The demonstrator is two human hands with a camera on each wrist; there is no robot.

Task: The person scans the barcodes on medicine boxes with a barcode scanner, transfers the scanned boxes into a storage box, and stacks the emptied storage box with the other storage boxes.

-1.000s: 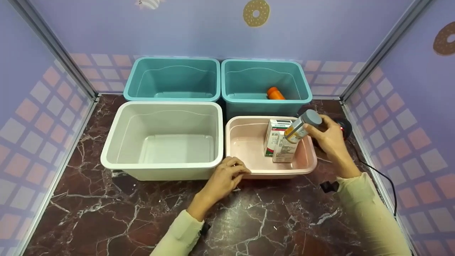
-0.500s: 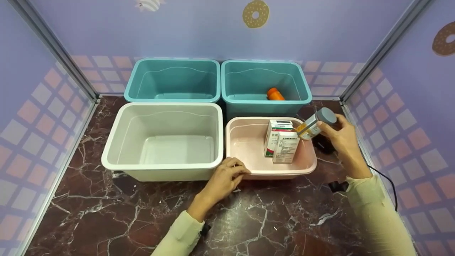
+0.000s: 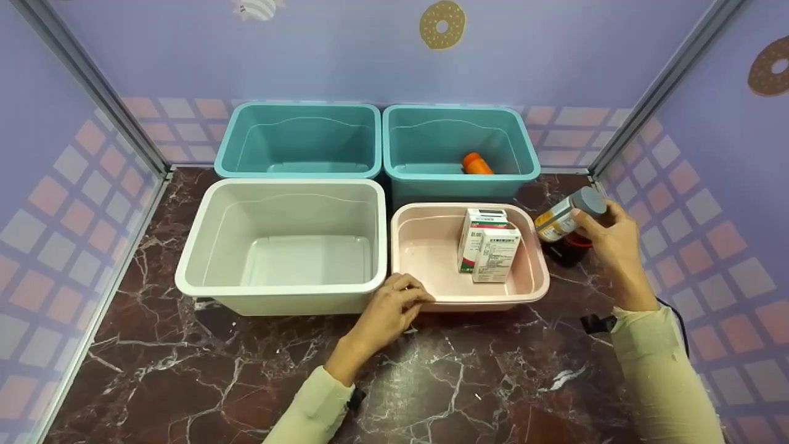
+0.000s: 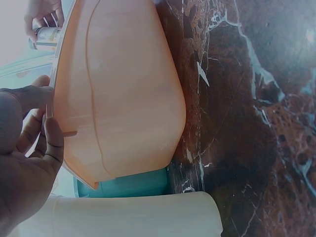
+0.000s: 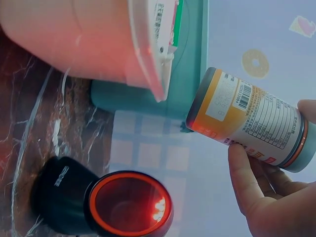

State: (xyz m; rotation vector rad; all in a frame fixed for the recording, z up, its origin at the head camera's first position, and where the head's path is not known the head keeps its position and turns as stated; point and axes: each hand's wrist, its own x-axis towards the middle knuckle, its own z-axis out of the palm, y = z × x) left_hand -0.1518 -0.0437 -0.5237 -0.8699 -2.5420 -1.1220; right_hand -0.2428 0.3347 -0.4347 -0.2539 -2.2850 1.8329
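Observation:
My right hand grips a supplement bottle near its grey lid. The bottle tilts over the black barcode scanner, apart from it. In the right wrist view the bottle shows a printed barcode and table, and the scanner's window glows red. At the near left corner of the pink bin, my left hand pinches the rim, thumb and fingers on either side in the left wrist view. Two medicine boxes stand in that bin, a smaller white one before a taller one.
A white bin stands left of the pink one. Behind are two teal bins, the left one and the right one, which holds an orange bottle. A black cable runs along the right wall.
My right hand has carried the bottle rightward from above the pink bin's boxes to over the scanner. My left hand stays on the bin's rim.

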